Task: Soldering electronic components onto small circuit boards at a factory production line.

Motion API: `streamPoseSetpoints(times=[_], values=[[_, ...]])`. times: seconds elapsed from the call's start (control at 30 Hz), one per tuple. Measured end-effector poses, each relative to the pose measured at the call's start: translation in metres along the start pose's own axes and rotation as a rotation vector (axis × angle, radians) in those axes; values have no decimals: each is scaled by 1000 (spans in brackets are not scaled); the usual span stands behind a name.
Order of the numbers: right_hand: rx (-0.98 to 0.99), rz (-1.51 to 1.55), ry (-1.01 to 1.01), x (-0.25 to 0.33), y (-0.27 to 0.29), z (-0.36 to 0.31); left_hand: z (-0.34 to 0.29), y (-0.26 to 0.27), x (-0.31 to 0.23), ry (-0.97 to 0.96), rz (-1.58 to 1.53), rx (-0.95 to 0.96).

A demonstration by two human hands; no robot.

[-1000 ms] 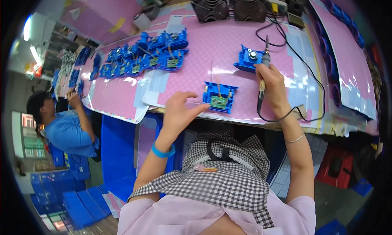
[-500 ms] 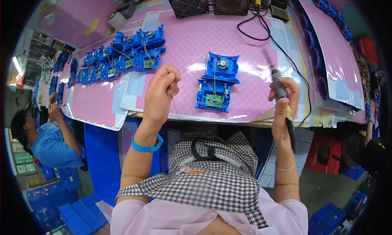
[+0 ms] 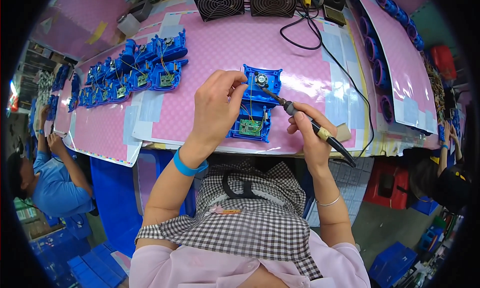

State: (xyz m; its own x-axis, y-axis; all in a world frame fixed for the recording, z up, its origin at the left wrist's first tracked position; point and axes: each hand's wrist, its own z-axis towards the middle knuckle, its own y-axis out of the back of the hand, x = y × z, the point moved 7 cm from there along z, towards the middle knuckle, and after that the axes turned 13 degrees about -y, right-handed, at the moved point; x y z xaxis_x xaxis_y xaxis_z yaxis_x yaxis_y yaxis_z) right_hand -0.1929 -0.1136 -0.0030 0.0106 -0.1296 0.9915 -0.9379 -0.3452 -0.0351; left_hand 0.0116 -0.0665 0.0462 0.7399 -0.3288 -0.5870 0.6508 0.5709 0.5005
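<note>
My right hand [image 3: 314,135] grips a soldering iron [image 3: 289,108] like a pen. Its tip points at the round speaker [image 3: 261,80] and reaches that part's lower right edge; whether it touches, I cannot tell. The speaker sits in the upper half of an opened blue plastic housing [image 3: 273,78]. A green circuit board [image 3: 250,128] lies in the lower half, joined by thin coloured wires. My left hand [image 3: 217,105] is closed in a pinch beside the speaker's left side. The thin wire it held earlier is hardly visible between the fingertips.
Several similar opened blue housings [image 3: 165,78] stand in rows at the left. Two black fans [image 3: 218,4] stand at the back. The iron's black cord [image 3: 352,70] curves along the right. Blue round parts [image 3: 380,74] line a shelf at the right. People work at both sides.
Both hands have moved inward to the opened housing. The soldering iron has swung from pointing up and away to pointing at the speaker. The view has shifted slightly.
</note>
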Motion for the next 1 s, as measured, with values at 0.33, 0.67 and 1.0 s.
streamPoseSetpoints(times=[0.33,0.67,1.0], values=[[-22,-5,2,-2,1,2,3,-2,2,25,-4,23],[-22,-91,59,6,-4,-1,3,-8,5,-8,25,38],[-101,-119,11,20,21,2,5,-13,-11,-106,63,99]])
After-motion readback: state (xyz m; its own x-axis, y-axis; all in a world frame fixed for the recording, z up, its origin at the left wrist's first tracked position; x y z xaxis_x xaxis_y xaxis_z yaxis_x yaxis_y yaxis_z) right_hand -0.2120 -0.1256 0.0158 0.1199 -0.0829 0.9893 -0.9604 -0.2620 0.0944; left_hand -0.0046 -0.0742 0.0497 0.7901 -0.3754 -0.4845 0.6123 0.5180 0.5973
